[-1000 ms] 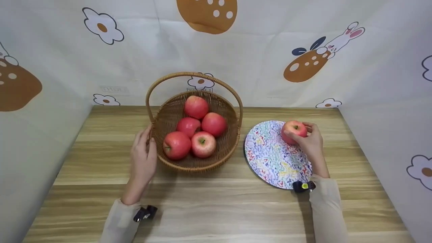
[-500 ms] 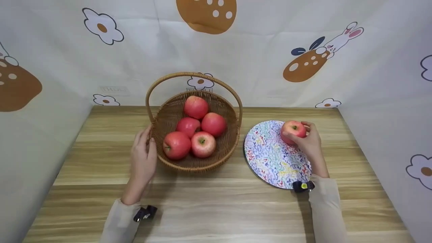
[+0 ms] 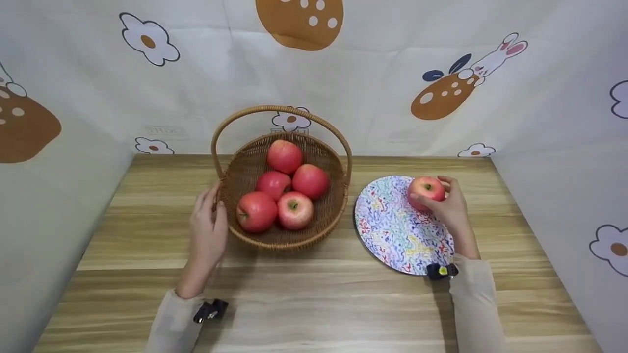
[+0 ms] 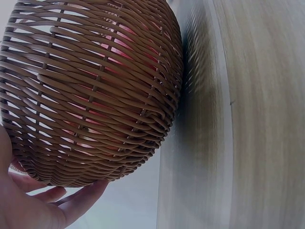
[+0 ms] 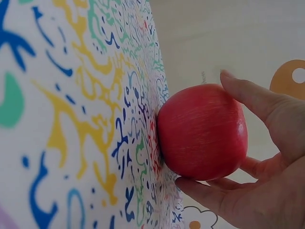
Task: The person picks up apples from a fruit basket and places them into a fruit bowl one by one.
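A wicker basket (image 3: 284, 243) with a tall handle holds several red apples (image 3: 311, 181). The left hand (image 3: 208, 240) touches the outside of its left wall, fingers and thumb lightly bent; the left wrist view shows fingertips (image 4: 90, 195) against the woven side (image 4: 95, 95). On the right lies a round board with a colourful squiggle pattern (image 3: 392, 230). At its upper right, the right hand (image 3: 452, 211) holds one red apple (image 3: 426, 191) between thumb and fingers. In the right wrist view this apple (image 5: 202, 133) rests against the patterned surface (image 5: 95, 119).
The basket and board stand apart on a wood-grain tabletop (image 3: 314, 304). Pale printed sheets (image 3: 373, 98) rise behind the table and along both sides. A small black device sits at each wrist, the left one (image 3: 211, 310) and the right one (image 3: 441, 271).
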Tool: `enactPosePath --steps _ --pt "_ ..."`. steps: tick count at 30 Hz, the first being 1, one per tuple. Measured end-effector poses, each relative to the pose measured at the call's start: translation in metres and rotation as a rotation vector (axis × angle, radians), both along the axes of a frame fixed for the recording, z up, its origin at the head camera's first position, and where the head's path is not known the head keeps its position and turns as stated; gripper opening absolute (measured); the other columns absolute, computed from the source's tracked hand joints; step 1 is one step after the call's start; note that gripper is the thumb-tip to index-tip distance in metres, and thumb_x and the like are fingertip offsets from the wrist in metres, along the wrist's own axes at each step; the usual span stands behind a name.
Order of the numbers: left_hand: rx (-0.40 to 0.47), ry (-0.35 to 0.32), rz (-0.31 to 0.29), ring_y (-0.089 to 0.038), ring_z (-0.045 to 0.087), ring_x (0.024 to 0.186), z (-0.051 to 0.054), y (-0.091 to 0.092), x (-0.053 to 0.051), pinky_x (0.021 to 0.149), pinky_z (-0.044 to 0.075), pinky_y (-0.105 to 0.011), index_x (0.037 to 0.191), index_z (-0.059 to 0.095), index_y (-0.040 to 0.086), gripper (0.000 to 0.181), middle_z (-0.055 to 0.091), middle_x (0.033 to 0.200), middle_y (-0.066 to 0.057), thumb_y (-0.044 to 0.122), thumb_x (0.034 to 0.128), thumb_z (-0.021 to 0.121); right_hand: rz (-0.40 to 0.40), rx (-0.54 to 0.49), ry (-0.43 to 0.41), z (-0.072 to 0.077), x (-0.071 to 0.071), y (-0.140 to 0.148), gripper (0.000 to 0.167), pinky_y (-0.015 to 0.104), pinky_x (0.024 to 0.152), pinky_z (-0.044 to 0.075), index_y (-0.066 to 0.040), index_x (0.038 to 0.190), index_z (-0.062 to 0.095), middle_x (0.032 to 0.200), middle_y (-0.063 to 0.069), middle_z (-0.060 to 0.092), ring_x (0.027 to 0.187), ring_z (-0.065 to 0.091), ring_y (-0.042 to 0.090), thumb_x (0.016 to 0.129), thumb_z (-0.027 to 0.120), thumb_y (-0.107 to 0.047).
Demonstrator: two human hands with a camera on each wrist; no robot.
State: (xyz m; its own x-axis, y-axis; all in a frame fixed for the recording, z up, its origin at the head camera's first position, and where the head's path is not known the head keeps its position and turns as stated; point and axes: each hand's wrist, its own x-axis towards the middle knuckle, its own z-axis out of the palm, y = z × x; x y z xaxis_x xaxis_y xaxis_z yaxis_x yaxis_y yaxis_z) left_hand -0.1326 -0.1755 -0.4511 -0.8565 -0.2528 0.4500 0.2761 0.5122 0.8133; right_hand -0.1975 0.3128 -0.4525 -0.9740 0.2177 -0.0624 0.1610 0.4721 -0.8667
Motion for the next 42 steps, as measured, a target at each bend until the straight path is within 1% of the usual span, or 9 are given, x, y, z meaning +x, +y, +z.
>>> enactPosePath --steps 4,10,12,17,22,26,29,33,42 --pt "-0.004 -0.002 -0.006 -0.046 0.056 0.129 0.000 0.000 0.000 0.105 0.047 -0.062 0.145 0.057 -0.009 0.045 0.056 0.145 -0.031 -0.005 0.1007 0.049 0.007 0.005 -0.002 0.003 0.001 -0.001 0.094 0.045 0.113 0.046 0.002 0.162 0.026 0.155 0.031 0.042 0.136 0.049 0.040 0.092 0.083 -0.023" --pt "-0.009 -0.014 -0.001 -0.040 0.060 0.119 0.001 0.001 0.001 0.099 0.050 -0.056 0.145 0.057 -0.009 0.046 0.058 0.142 -0.029 -0.003 0.1008 0.049 0.019 0.025 0.015 0.006 0.003 0.000 0.093 0.025 0.098 0.050 0.001 0.163 0.026 0.155 0.031 0.042 0.133 0.051 0.040 0.093 0.082 -0.024" --pt "-0.014 -0.020 0.004 -0.038 0.061 0.115 0.001 0.001 0.001 0.096 0.050 -0.053 0.145 0.057 -0.008 0.046 0.059 0.141 -0.028 -0.003 0.1008 0.048 0.021 0.018 0.024 0.007 0.004 0.000 0.093 0.029 0.100 0.051 0.001 0.163 0.026 0.156 0.032 0.040 0.134 0.051 0.042 0.093 0.082 -0.023" --pt "-0.031 -0.019 0.014 -0.035 0.062 0.105 0.000 0.001 0.002 0.085 0.051 -0.034 0.145 0.057 -0.008 0.045 0.059 0.143 -0.027 -0.003 0.1013 0.049 0.020 -0.015 0.048 0.013 0.006 -0.001 0.092 0.056 0.116 0.044 0.002 0.163 0.024 0.160 0.036 0.032 0.143 0.043 0.051 0.094 0.081 -0.020" --pt "-0.039 -0.012 0.014 -0.032 0.060 0.095 0.001 0.001 0.003 0.076 0.046 -0.024 0.145 0.058 -0.008 0.045 0.057 0.144 -0.029 -0.004 0.1013 0.048 0.001 -0.004 0.068 0.019 0.007 -0.004 0.092 0.062 0.119 0.038 0.003 0.163 0.027 0.163 0.037 0.028 0.147 0.034 0.056 0.093 0.082 -0.020" --pt "-0.049 -0.017 0.017 -0.032 0.060 0.094 0.000 0.000 0.002 0.078 0.047 -0.028 0.145 0.057 -0.007 0.045 0.057 0.144 -0.029 -0.003 0.1015 0.049 -0.006 0.010 0.095 0.023 0.008 -0.007 0.091 0.065 0.119 0.036 0.005 0.161 0.029 0.164 0.035 0.028 0.148 0.032 0.058 0.092 0.083 -0.019" --pt "-0.042 -0.019 0.012 -0.036 0.061 0.102 -0.001 0.000 0.002 0.085 0.052 -0.040 0.146 0.057 -0.008 0.045 0.057 0.144 -0.029 -0.003 0.1016 0.048 -0.006 0.015 0.118 0.026 0.009 -0.009 0.089 0.066 0.120 0.034 0.006 0.161 0.030 0.165 0.034 0.029 0.148 0.031 0.059 0.092 0.082 -0.016" --pt "-0.032 -0.025 0.007 -0.041 0.061 0.113 0.000 0.000 0.002 0.094 0.051 -0.057 0.146 0.056 -0.008 0.046 0.057 0.144 -0.030 -0.002 0.1018 0.048 -0.005 0.022 0.127 0.030 0.010 -0.011 0.088 0.066 0.121 0.032 0.007 0.161 0.030 0.165 0.034 0.029 0.149 0.031 0.058 0.092 0.082 -0.014" --pt "0.002 -0.003 -0.008 -0.043 0.059 0.123 0.001 0.000 0.001 0.100 0.050 -0.060 0.146 0.056 -0.010 0.046 0.058 0.141 -0.031 -0.005 0.1005 0.047 0.012 0.008 0.159 0.035 0.011 -0.014 0.091 0.065 0.122 0.030 0.005 0.161 0.029 0.166 0.033 0.029 0.149 0.031 0.056 0.091 0.084 -0.014"
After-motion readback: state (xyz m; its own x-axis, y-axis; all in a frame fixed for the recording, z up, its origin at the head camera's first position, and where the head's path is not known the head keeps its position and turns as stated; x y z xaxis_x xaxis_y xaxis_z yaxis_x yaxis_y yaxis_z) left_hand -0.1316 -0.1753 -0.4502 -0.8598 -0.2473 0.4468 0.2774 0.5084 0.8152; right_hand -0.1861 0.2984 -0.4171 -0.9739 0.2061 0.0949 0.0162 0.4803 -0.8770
